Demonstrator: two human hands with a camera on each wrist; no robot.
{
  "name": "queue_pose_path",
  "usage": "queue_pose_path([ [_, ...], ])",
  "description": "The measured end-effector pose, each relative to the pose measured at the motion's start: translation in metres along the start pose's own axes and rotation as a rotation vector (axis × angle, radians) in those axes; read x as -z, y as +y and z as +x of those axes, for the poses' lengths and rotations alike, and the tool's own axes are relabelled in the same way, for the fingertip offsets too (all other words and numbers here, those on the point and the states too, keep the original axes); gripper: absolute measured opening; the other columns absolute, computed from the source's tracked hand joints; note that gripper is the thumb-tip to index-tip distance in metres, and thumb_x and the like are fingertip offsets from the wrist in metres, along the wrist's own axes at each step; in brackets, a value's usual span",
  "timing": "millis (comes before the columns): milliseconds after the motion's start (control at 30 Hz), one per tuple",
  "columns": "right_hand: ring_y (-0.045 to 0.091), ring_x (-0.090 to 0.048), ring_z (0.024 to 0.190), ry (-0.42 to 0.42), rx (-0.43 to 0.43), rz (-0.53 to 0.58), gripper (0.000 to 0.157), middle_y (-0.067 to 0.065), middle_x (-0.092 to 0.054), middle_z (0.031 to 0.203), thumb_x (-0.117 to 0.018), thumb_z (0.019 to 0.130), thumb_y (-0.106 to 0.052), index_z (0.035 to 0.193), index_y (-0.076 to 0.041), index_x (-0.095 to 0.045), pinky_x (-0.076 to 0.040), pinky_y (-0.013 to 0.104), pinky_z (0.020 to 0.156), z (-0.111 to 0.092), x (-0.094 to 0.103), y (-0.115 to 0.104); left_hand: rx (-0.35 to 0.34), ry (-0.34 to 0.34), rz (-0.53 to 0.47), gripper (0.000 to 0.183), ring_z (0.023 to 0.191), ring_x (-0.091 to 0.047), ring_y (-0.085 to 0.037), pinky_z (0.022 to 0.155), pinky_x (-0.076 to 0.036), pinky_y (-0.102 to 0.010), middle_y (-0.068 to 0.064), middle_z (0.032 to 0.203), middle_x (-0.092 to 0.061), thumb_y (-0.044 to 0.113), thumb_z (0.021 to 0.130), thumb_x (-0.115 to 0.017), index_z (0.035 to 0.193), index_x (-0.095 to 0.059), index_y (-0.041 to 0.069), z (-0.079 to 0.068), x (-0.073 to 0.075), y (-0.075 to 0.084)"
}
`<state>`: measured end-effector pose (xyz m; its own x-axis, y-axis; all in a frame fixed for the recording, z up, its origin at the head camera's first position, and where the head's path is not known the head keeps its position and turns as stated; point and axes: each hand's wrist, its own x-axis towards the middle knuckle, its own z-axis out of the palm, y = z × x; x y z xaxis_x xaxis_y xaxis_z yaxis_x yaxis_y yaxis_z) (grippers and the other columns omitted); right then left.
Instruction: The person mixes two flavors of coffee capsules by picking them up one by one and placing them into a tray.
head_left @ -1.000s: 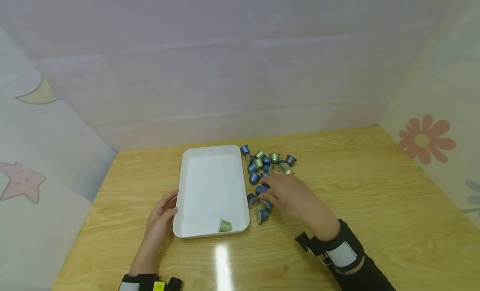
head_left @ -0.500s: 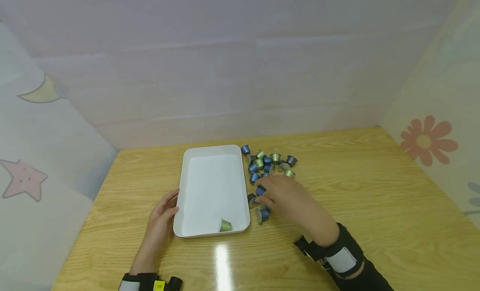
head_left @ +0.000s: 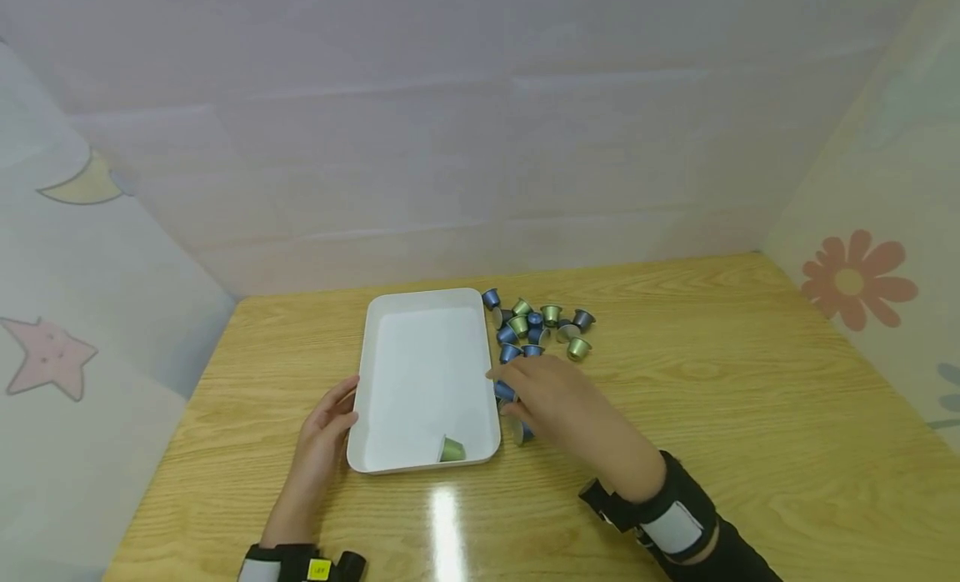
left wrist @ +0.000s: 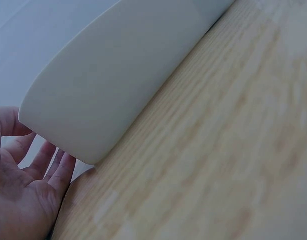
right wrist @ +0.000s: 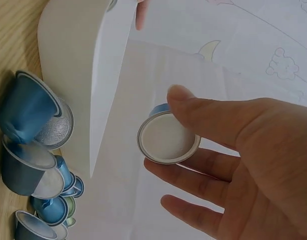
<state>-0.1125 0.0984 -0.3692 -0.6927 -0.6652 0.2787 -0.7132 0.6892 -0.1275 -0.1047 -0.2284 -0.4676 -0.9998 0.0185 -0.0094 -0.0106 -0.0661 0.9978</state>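
Note:
In the head view a white tray (head_left: 423,373) lies on the wooden table with one green coffee capsule (head_left: 452,450) in its near right corner. My left hand (head_left: 322,440) holds the tray's left side, thumb at the rim and fingers against the wall, as the left wrist view also shows. My right hand (head_left: 558,394) pinches a blue coffee capsule (right wrist: 168,137) between thumb and fingers beside the tray's right rim. In the right wrist view that capsule's pale foil lid faces the camera.
Several blue, dark and green capsules (head_left: 519,325) lie in a loose heap along the tray's right side, some tipped over. Another blue capsule (head_left: 522,432) lies partly hidden below my right hand. A pale wall (head_left: 480,190) stands behind the table.
My right hand has picked a blue capsule out of the heap and shifted left to the tray's right rim. The left hand and the tray have stayed in place.

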Motion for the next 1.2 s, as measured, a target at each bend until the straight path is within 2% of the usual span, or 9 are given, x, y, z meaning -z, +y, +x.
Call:
queue_pose_path([
  [100,0.022,-0.064,0.099,0.035,0.038,-0.012,0.042,0.005,-0.067,0.108,-0.081,0.083,-0.019,0.119,-0.007,-0.064,-0.053,0.037,0.088,0.000,-0.002,-0.003,0.004,-0.002,0.002,0.049,0.118,-0.052,-0.005,0.094,-0.045,-0.018,-0.011,0.138,-0.046,-0.004,0.099,-0.042,0.147,-0.035,-0.007,0.000,0.001,0.000],
  [267,0.020,-0.063,0.096,0.101,0.148,-0.034,0.041,0.003,-0.065,0.106,-0.084,0.080,-0.017,0.115,-0.007,-0.064,-0.053,0.033,0.083,0.000,-0.009,-0.009,0.006,-0.003,0.002,0.049,0.118,-0.051,-0.005,0.095,-0.044,-0.018,-0.006,0.136,-0.048,-0.004,0.099,-0.042,0.147,-0.035,-0.007,0.000,0.001,0.000],
  [333,0.019,-0.063,0.097,0.104,0.171,-0.044,0.041,0.002,-0.065,0.105,-0.084,0.080,-0.016,0.115,-0.008,-0.064,-0.053,0.031,0.082,0.001,-0.012,-0.012,0.003,-0.001,0.000,0.048,0.118,-0.052,-0.005,0.094,-0.045,-0.018,-0.004,0.134,-0.049,-0.004,0.099,-0.042,0.147,-0.035,-0.008,0.000,0.000,0.001],
  [600,0.016,-0.063,0.096,0.075,0.200,-0.045,0.032,-0.001,-0.067,0.103,-0.081,0.083,-0.020,0.111,-0.011,-0.067,-0.052,0.031,0.088,0.001,-0.020,-0.023,0.015,0.004,0.004,0.048,0.118,-0.051,-0.005,0.095,-0.044,-0.018,-0.003,0.134,-0.049,-0.003,0.100,-0.042,0.147,-0.035,-0.007,-0.001,-0.001,0.002],
  [900,0.013,-0.062,0.097,0.010,0.200,-0.066,0.028,-0.003,-0.067,0.103,-0.078,0.087,-0.021,0.111,-0.013,-0.069,-0.049,0.029,0.091,0.000,-0.029,-0.032,-0.018,0.000,-0.006,0.048,0.117,-0.053,-0.005,0.093,-0.045,-0.018,-0.009,0.134,-0.049,-0.004,0.099,-0.044,0.146,-0.034,-0.011,0.000,-0.001,0.002],
  [1067,0.013,-0.063,0.099,-0.021,0.198,-0.044,0.025,-0.003,-0.067,0.105,-0.075,0.090,-0.019,0.113,-0.013,-0.068,-0.049,0.028,0.091,0.000,-0.034,-0.034,-0.017,-0.004,-0.008,0.048,0.116,-0.053,-0.005,0.093,-0.045,-0.019,-0.011,0.135,-0.048,-0.004,0.100,-0.043,0.146,-0.034,-0.011,0.000,-0.001,0.002],
  [1200,0.013,-0.062,0.102,-0.041,0.204,-0.038,0.027,-0.003,-0.067,0.107,-0.075,0.089,-0.014,0.115,-0.014,-0.067,-0.048,0.029,0.095,-0.001,-0.037,-0.035,-0.019,-0.004,-0.012,0.048,0.116,-0.053,-0.005,0.093,-0.045,-0.018,-0.007,0.133,-0.049,-0.004,0.100,-0.044,0.146,-0.034,-0.011,0.000,0.000,0.002],
])
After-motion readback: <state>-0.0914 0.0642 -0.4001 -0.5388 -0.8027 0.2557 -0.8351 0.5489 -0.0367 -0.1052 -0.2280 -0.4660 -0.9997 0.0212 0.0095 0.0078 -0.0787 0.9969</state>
